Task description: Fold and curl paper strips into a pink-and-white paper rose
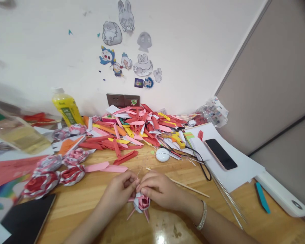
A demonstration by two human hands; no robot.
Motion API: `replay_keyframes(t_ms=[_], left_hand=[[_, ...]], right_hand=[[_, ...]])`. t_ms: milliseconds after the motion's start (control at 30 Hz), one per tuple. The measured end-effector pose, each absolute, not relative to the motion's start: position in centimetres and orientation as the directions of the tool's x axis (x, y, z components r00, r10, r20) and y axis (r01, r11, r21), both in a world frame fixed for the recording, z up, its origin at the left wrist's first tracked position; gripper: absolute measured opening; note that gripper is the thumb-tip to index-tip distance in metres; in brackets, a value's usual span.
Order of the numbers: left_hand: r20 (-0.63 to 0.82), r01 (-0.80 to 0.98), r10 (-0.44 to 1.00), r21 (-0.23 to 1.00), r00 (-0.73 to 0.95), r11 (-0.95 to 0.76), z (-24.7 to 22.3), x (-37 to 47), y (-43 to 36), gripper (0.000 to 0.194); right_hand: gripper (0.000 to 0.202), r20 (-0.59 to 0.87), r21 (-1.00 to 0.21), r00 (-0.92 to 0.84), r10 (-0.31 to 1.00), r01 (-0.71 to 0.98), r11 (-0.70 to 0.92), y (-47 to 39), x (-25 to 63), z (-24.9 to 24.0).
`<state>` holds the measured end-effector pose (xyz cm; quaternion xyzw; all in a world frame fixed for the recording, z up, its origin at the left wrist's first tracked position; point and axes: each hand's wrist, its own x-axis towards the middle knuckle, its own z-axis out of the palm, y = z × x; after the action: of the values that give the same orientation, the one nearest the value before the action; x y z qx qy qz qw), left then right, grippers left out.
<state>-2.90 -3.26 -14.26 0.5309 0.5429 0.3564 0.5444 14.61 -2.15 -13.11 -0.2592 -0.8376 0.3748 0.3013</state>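
Low over the wooden table, a pink and white folded-paper flower (pixel 143 202) sits between my two hands, with narrow pink paper points sticking out below it. My left hand (pixel 124 186) is closed, thumb and fingers pinched at the flower's upper left edge. From the other side, my right hand (pixel 159 188) bends its fingers over the top of the flower and grips it. The fingertips of both hands meet there and hide that part of the paper. A thin, faint strand (pixel 140 171) rises just above the fingertips.
Folded paper strips (pixel 142 125) are heaped along the wall. Finished red-white paper flowers (pixel 72 174) lie at left, near a yellow drink bottle (pixel 68 108). On the right are a yellow glue gun (pixel 177 139), a white mouse (pixel 162 155), a phone (pixel 221 154) and a wooden stick (pixel 190 188).
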Motion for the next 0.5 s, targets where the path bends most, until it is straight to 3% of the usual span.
replay_keyframes(t_ms=[100, 333, 500], left_hand=[[-0.198, 0.187, 0.968, 0.968, 0.156, 0.168, -14.41, -2.93, -3.19, 0.036], [-0.191, 0.156, 0.962, 0.974, 0.195, 0.162, -14.14, -3.22, -3.13, 0.037], [-0.168, 0.13, 0.965, 0.981, 0.201, 0.143, -14.77, -3.14, -2.99, 0.04]], right_hand=[[0.026, 0.307, -0.776, -0.704, 0.64, 0.204, 0.596, -2.13, 14.64, -13.13], [0.024, 0.267, -0.846, -0.63, 0.729, 0.209, 0.49, -2.51, 14.36, -12.55], [0.023, 0.308, -0.826, -0.658, 0.687, 0.173, 0.536, -2.45, 14.42, -12.64]])
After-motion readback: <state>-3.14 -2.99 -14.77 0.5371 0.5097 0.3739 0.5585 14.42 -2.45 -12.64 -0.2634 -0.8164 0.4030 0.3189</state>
